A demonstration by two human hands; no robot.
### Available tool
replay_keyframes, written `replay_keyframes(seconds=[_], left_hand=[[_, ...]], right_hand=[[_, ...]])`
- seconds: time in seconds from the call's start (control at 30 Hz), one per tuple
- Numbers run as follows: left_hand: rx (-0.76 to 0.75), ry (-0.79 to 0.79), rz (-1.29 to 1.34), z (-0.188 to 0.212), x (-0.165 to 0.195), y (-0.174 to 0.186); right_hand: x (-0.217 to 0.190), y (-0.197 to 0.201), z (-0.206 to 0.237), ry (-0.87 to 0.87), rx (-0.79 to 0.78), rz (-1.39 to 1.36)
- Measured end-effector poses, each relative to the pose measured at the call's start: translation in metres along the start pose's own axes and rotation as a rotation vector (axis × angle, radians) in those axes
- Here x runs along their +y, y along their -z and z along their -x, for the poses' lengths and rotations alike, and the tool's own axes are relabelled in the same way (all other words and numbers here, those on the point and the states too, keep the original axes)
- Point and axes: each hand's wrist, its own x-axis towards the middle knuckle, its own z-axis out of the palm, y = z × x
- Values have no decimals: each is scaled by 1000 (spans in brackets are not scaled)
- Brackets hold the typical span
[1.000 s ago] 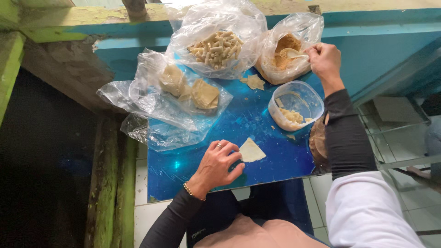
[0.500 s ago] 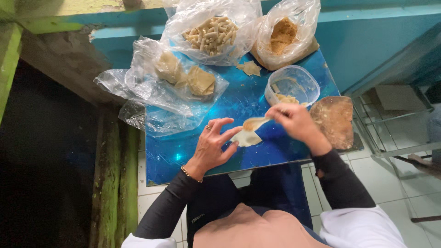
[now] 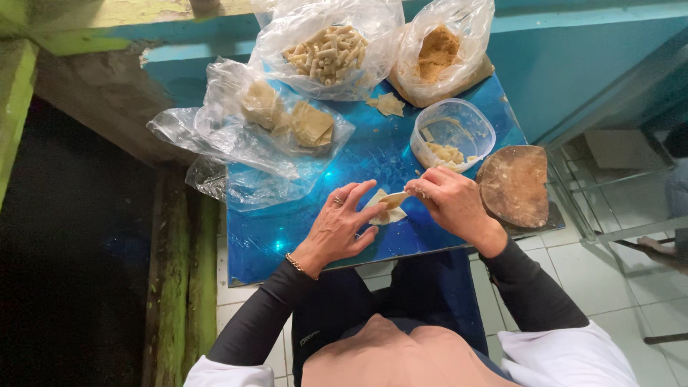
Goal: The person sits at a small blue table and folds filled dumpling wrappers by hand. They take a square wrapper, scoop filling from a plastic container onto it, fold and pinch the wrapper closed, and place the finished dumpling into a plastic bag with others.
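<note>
Right hand (image 3: pixel 450 203) back — over wrapper (image 3: pixel 385 208)

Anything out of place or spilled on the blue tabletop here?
Slightly: a few loose wrapper scraps lie bare on the blue tabletop outside the bags, by the bag of crumbly filling. Otherwise nothing stands out.

Bare blue table (image 3: pixel 272 236) lies open left of the left hand (image 3: pixel 340 229); plastic bags (image 3: pixel 272 136) crowd behind; a clear tub (image 3: pixel 453 132) stands right.
</note>
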Motion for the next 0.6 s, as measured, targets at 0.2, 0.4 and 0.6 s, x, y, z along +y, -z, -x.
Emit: replay_keyframes(seconds=[0.2, 0.4, 0.6], left_hand=[[-8, 1, -3, -2, -2, -2], [137, 84, 46, 3, -9, -1], [189, 138, -49, 3, -15, 1]], right_hand=[[4, -1, -2, 23, 2, 1], [57, 0, -9, -274, 41, -388], [173, -8, -69, -516, 278, -512]])
